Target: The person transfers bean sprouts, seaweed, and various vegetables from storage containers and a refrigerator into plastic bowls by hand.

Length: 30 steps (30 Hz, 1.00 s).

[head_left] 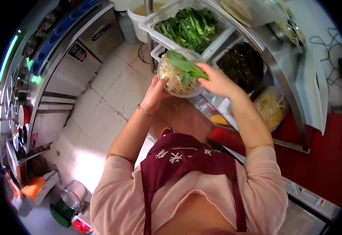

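My left hand point(155, 94) grips the near left rim of a round clear bowl point(196, 91), its thumb over the edge. Bean sprouts point(173, 80) fill much of the bowl. Closed around the stems of some leafy greens point(184, 67), my right hand point(218, 81) is at the bowl's right side, and the leaves lie over the sprouts. Just beyond the bowl, a white basket point(152, 29) holds a pile of cut greens point(190, 29). A tray of dark, shiny strands point(241, 66) is to the right of my right hand.
At the right stand a metal rack frame point(284, 74) and a bag of yellowish noodles point(271, 106). A white bucket point(137, 23) is behind the basket. Steel counters point(69, 70) line the left. Lower left are a metal pot point(76, 194) and part of another person point(18, 192).
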### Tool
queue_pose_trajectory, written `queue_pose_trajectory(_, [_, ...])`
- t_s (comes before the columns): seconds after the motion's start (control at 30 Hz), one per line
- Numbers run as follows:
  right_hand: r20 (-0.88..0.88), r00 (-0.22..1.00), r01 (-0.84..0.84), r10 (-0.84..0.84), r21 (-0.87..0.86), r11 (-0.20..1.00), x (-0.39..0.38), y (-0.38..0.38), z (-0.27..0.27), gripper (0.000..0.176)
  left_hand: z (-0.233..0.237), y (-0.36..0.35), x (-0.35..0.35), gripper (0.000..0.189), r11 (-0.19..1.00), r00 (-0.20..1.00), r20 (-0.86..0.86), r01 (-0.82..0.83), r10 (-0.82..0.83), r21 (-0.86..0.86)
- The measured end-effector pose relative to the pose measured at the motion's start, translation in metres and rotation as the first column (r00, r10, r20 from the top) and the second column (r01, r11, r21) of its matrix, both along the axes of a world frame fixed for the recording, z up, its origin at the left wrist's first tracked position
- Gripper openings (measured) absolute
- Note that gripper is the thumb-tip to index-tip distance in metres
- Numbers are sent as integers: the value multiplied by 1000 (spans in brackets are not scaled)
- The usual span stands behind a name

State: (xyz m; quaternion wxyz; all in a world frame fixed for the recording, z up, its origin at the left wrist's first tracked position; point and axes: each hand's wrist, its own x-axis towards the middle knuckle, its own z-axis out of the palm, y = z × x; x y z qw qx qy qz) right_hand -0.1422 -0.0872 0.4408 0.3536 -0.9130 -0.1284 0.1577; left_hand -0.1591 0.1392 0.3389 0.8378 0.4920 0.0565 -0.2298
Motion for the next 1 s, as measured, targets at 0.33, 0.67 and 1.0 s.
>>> queue_pose_trajectory(0.33, [456, 885, 162, 90, -483, 860, -92, -24, -2, 41, 28, -61, -46, 47, 976, 975, 33, 218, -218, -9])
queue_pose_trajectory(0.67, [418, 829, 480, -372, -191, 856, -274, -118, 41, 15, 39, -171, -122, 46, 707, 731, 49, 673, -681, -218])
queue_pose_trajectory(1.0, [398, 46, 978, -916, 169, 122, -528, -187, 21, 23, 2, -300, -224, 42, 73, 73, -3, 994, -997, -85])
